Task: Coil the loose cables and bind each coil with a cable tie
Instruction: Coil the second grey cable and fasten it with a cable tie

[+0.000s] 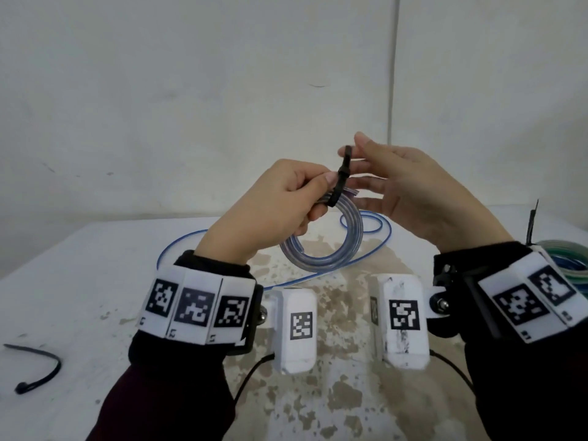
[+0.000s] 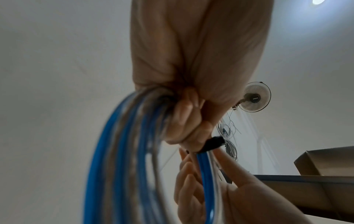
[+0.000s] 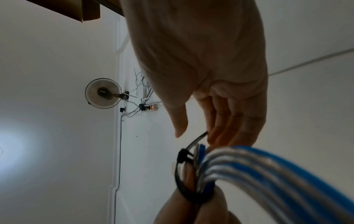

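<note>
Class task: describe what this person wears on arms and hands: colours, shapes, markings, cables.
The left hand and right hand are ungloved. Each wrist wears a black cuff ringed by white blocks with black square codes, plus a white camera box trailing a thin black cable. The left sleeve is dark maroon.

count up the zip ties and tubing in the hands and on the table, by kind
black zip ties: 3
tube coils: 2
loose blue tube: 1
total: 6
</note>
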The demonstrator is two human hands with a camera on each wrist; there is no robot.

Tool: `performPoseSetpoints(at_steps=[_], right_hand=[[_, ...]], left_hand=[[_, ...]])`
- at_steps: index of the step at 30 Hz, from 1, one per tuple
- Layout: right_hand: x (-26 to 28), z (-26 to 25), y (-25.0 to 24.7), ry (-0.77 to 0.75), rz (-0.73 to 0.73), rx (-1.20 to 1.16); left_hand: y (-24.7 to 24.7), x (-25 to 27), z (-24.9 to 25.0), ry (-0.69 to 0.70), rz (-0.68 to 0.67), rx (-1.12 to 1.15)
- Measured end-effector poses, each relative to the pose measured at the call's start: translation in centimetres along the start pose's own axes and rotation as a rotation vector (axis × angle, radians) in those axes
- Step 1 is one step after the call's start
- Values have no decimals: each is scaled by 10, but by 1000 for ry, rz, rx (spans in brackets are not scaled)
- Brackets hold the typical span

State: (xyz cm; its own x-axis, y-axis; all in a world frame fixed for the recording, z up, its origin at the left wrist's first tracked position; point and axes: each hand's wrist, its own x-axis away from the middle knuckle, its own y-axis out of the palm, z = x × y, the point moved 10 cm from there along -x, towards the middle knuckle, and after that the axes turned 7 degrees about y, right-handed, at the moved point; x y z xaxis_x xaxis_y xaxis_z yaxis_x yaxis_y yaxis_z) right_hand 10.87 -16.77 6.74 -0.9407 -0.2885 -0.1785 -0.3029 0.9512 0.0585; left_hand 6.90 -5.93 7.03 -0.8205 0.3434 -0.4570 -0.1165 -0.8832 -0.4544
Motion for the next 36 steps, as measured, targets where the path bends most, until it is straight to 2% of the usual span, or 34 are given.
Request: performPoseSetpoints(at_steps=[3, 17, 26, 36], right_hand=[[3, 1, 7, -3, -82, 63], [4, 2, 6, 11, -92, 103], [3, -7, 3, -72, -37, 92], [4, -9, 2, -83, 1, 10]], left_hand=[[-9, -1, -5, -10, 62, -10], [-4, -1, -3, 4, 84, -13], [-2, -4, 0, 50, 102, -37], [-2, -2, 6, 75, 72, -16]])
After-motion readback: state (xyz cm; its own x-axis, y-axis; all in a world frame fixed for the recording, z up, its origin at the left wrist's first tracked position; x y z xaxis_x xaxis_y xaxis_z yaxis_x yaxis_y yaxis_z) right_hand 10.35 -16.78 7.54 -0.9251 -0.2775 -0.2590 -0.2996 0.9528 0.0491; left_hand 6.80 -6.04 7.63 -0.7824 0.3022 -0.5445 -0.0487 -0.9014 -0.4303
